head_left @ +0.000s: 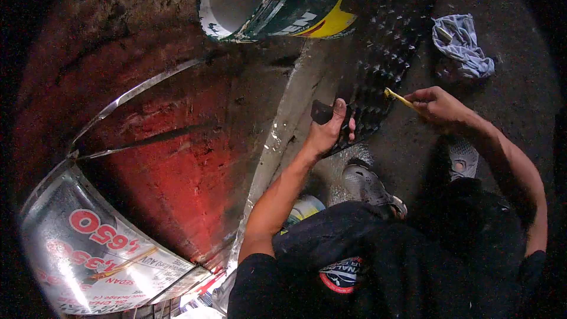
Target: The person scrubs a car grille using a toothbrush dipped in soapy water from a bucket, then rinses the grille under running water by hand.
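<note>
My left hand [328, 133] is closed round a dark flat piece [322, 112], its thumb on top. What kind of part this is I cannot make out. Just beyond those fingers lies a long black surface with rows of small shiny bumps [384, 41], running up to the top edge; whether it joins the held piece is unclear. In my right hand [438, 106] is a slim yellow-handled brush [400, 98], like a toothbrush. Its head points left, at the edge of the bumpy black surface. Whether it touches there I cannot tell.
A dark green bucket [307, 6] with a yellow label lies tipped or tilted at the top. A crumpled grey-blue cloth [463, 44] is on the wet floor to the right. At lower left stands a printed price sign [112, 254]. My shoes [369, 186] are close below my hands.
</note>
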The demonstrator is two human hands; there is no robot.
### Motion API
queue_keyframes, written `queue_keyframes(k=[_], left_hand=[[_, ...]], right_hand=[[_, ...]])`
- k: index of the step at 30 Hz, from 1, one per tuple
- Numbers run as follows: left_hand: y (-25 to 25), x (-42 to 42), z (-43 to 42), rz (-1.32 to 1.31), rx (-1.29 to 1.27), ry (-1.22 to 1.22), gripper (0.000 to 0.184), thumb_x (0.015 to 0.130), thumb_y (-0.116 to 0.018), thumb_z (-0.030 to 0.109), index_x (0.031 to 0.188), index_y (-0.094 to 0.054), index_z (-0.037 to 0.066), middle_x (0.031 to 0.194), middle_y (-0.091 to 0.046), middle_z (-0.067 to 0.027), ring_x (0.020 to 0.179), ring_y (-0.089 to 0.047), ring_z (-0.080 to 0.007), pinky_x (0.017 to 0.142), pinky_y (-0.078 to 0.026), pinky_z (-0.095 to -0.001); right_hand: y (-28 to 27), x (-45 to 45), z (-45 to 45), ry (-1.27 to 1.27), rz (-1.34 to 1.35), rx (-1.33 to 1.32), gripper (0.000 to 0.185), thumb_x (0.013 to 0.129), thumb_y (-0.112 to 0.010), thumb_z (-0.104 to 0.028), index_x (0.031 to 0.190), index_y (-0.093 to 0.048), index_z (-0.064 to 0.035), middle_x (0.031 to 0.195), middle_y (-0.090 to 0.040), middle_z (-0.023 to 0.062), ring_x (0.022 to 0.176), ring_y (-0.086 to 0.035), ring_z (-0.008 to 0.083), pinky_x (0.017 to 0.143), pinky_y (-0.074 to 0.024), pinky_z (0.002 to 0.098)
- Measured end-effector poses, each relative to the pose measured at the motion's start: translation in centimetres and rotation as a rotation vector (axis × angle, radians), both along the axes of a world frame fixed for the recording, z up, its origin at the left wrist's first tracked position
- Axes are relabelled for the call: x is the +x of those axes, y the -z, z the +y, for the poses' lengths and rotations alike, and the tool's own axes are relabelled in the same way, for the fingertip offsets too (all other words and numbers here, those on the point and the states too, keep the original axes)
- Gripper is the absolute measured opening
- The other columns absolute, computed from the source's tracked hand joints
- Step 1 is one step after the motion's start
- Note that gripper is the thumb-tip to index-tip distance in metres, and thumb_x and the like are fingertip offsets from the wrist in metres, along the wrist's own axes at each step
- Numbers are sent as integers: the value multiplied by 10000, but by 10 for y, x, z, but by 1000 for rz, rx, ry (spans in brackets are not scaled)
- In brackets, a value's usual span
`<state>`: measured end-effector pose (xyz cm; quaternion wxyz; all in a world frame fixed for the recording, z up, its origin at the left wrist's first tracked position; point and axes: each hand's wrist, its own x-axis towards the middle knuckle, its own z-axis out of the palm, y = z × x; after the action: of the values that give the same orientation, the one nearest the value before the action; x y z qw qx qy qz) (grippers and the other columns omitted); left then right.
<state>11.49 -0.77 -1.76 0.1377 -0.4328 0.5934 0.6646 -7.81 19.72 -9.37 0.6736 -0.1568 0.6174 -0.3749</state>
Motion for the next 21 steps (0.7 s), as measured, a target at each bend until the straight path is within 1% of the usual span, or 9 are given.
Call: queue_keyframes(k=[1,3,4,6,12,14,18,19,21], left_hand=[[1,1,0,-2,-1,-7,523,898,-503,575,837,-529,57,672,-565,-29,553,-560,-129,519,-473,-275],[3,2,1,-15,-41,32,630,853,-459,675,818,-583,58,671,-592,-30,557,-591,-140,524,-482,-268],[3,2,1,-17,-43,32,630,853,-459,675,818,-583,58,671,-592,-30,557,-591,-140,524,-482,-268],[2,2,1,-42,-43,5,630,856,-455,674,794,-585,60,670,-590,-29,558,-591,-139,528,-483,-266],[10,6,-3,-65,-28,5,636,850,-458,678,773,-588,60,673,-594,-33,566,-596,-141,528,-483,-268],[7,5,-3,-63,-39,20,633,852,-457,674,776,-589,59,672,-595,-34,565,-597,-143,527,-482,-268],[3,2,2,-15,-57,12,623,858,-454,664,790,-585,59,666,-594,-34,562,-598,-146,522,-477,-268],[3,4,1,-24,-58,7,623,858,-454,664,790,-585,59,666,-594,-34,562,-598,-146,522,-477,-268],[5,5,-1,-21,-10,2,514,890,-518,573,851,-541,61,663,-572,-29,537,-562,-132,502,-470,-268]], right_hand=[[6,-1,6,-7,-2,-1,326,843,-560,-60,1159,-638,-69,783,-660,128,675,-638,305,583,-487,384],[8,-2,12,-231,1113,-253,308,844,-600,-132,1149,-637,-122,787,-629,85,681,-603,266,577,-478,375],[1,0,10,-230,1112,-255,308,844,-600,-132,1149,-637,-122,787,-629,85,681,-603,266,577,-478,375],[-21,7,8,-331,1565,-324,360,779,-577,-97,1133,-616,-151,864,-605,70,814,-622,250,606,-514,355],[-52,0,19,-267,1586,-296,379,740,-609,-106,1116,-598,-147,824,-557,43,760,-586,204,580,-511,327],[-41,5,16,-395,1561,-461,377,736,-612,-111,1111,-603,-151,839,-559,45,777,-584,190,555,-502,314],[-30,2,-9,-383,1714,-497,415,749,-598,-153,1157,-563,-91,897,-565,55,840,-577,198,591,-499,328],[-30,6,-11,-374,1719,-501,374,767,-587,-174,1123,-557,-64,857,-564,84,777,-574,242,613,-495,337],[-14,18,-6,-405,1492,-509,340,777,-581,-153,1103,-555,-60,833,-582,115,759,-594,268,611,-499,364]])
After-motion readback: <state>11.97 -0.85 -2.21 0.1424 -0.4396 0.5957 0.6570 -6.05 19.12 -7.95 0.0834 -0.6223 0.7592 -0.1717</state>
